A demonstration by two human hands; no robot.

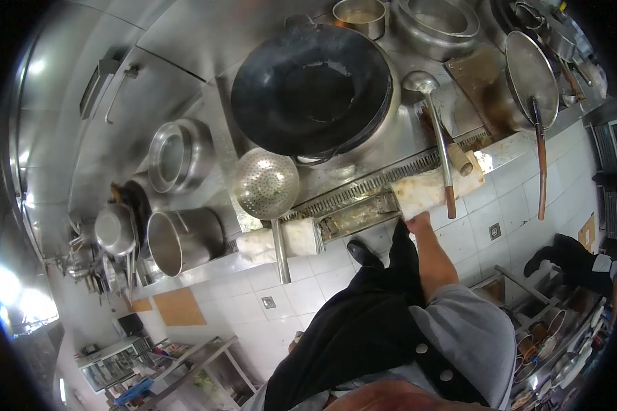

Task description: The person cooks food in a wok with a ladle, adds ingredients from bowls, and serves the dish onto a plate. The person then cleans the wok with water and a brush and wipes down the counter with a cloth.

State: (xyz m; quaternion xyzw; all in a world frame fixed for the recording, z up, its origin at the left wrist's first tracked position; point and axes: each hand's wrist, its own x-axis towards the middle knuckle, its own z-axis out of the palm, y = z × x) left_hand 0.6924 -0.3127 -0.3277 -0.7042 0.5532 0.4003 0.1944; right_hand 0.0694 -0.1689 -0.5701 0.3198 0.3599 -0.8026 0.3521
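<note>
My right hand [418,222] is at the stove's front edge, just under a folded white cloth [428,192]. Its fingers are hidden, so I cannot see whether they grip anything. Only a sliver of my left hand [296,339] shows beside the black apron; its fingers are out of sight. In front of me a black wok [295,92] sits on the stove. Left of it lies a perforated skimmer [267,185], its handle crossing a second white cloth [274,241]. To the wok's right a steel ladle [432,109] rests beside a wooden-handled tool [458,159].
A fine strainer [531,72] lies at the right over a pot. Behind the wok stand a small saucepan [358,18] and a wide steel pot [440,34]. Several steel pots, including a deep one [185,236], line the left. Another person's dark-clothed part [569,259] shows at far right.
</note>
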